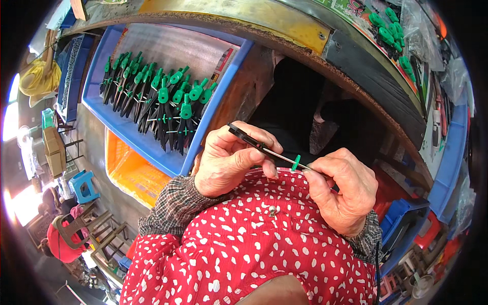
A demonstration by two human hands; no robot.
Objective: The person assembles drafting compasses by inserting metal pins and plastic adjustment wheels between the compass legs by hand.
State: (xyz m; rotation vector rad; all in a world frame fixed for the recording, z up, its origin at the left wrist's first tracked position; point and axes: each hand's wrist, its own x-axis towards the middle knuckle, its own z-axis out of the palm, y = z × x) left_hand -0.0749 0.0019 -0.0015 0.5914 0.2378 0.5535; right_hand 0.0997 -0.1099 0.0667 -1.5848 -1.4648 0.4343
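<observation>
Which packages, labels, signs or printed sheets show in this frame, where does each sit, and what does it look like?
Label: on the inner right wall of the blue tray of green-and-black parts, a small rectangle, red and white.
Printed sheet: on the bench top at upper right, green with red and pink markings, partly under green parts.
Clear plastic bags: far right edge, crumpled, contents unclear.
No screens or signs show.

Daylight floods in from my far left, blown out to white glare at the picture's edge. My hands sit evenly lit and sharp, with soft shadows beneath them. Under the bench [356,76] it falls dark. The fisheye bends straight edges hard, and black corners ring the view.
</observation>
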